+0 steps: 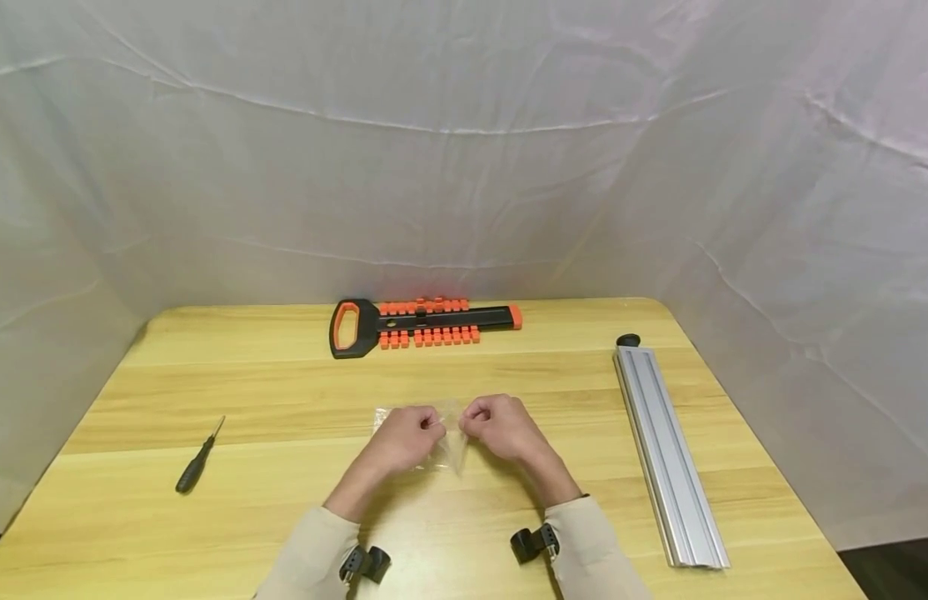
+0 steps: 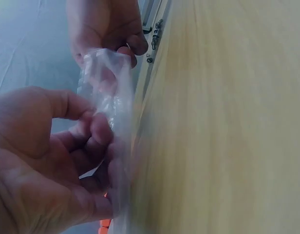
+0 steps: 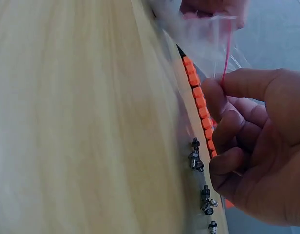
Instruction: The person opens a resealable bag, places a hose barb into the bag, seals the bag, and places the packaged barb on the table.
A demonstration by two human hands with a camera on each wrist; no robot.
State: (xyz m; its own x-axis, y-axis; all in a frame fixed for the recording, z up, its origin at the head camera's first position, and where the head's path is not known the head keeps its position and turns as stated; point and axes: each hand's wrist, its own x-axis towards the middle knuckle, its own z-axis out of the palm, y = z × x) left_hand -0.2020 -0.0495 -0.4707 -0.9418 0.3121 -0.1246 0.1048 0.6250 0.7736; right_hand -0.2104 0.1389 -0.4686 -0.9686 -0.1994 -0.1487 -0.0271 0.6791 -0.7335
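Note:
A clear plastic zip bag (image 1: 452, 450) is stretched between both hands, a little above the wooden table. My left hand (image 1: 406, 437) pinches one side of the bag's edge between thumb and fingers. Opposite it, my right hand (image 1: 505, 427) pinches the other side; a red line along the bag's edge (image 3: 227, 53) shows by its fingertips in the right wrist view. Beyond that hand, small dark metal parts (image 3: 196, 158), like screws or bolts, lie low over the table. Whether they are inside clear plastic I cannot tell.
At the back of the table (image 1: 284, 517) lies a black rack (image 1: 479, 318) with a handle and orange clips. A dark-handled screwdriver (image 1: 197, 465) is on the left. A long silver metal profile (image 1: 670, 454) lies on the right, a black round piece (image 1: 627, 340) at its far end.

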